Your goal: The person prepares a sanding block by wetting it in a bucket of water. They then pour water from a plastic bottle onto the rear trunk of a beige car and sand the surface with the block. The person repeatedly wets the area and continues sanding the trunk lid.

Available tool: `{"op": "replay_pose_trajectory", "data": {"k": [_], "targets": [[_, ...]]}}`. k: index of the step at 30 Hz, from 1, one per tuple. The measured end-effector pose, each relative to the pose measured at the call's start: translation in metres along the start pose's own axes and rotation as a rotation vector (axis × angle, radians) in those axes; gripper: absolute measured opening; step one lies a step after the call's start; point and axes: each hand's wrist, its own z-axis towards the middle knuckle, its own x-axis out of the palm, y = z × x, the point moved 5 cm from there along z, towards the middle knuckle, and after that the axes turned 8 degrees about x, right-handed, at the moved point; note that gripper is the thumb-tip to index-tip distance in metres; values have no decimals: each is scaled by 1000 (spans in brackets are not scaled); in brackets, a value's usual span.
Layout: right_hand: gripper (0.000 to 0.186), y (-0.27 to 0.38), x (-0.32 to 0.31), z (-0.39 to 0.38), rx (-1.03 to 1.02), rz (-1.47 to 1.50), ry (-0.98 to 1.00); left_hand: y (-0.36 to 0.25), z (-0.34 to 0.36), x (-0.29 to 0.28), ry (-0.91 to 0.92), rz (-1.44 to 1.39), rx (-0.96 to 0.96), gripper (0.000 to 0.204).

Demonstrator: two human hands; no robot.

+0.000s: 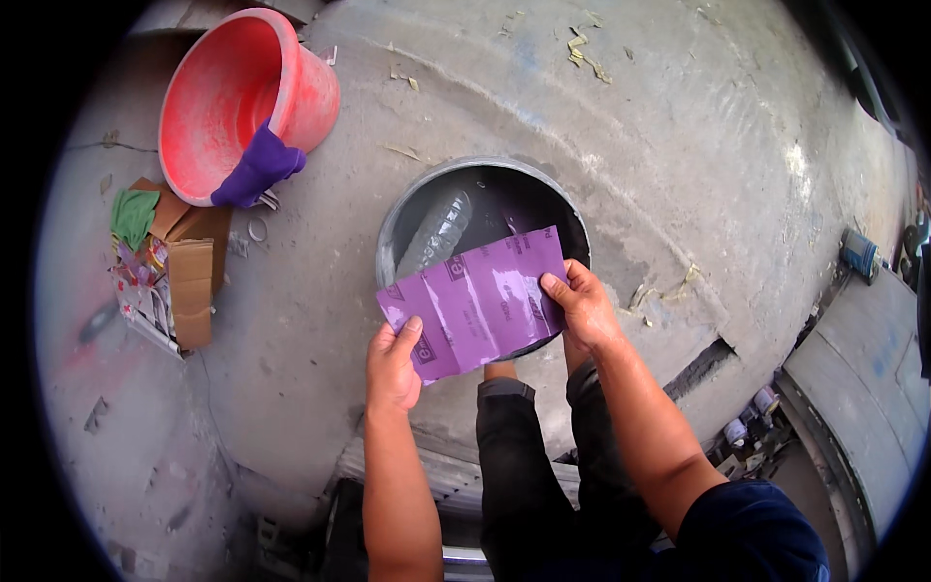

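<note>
A wet, shiny purple sheet of sandpaper (pixel 482 308), its printed back facing up, is stretched between my two hands. My left hand (pixel 394 367) pinches its lower left corner, thumb on top. At the right edge my right hand (pixel 585 308) grips it the same way; the fingers of both hands are mostly hidden underneath. Below the sheet stands a round dark bucket (pixel 392 225) with greyish water in it. A clear plastic bottle (pixel 441 228) lies tilted in that water, partly covered by the sheet.
A large red tub (pixel 315 97) with a purple cloth (pixel 260 167) over its rim stands at the far left. Nearer is a cardboard box (pixel 190 281) of litter with a green cloth (pixel 133 215). A blue can (pixel 859 252) and a grey panel (pixel 858 388) are at the right.
</note>
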Motion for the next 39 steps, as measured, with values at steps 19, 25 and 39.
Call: {"op": "replay_pose_trajectory", "data": {"k": [19, 25, 39], "targets": [[25, 5, 78, -58, -412, -713, 105, 31, -25, 22, -46, -62, 109, 32], [42, -21, 117, -84, -748, -1154, 132, 45, -26, 17, -124, -45, 132, 33], [58, -101, 17, 118, 100, -1304, -201, 26, -13, -21, -150, -57, 135, 37]]}}
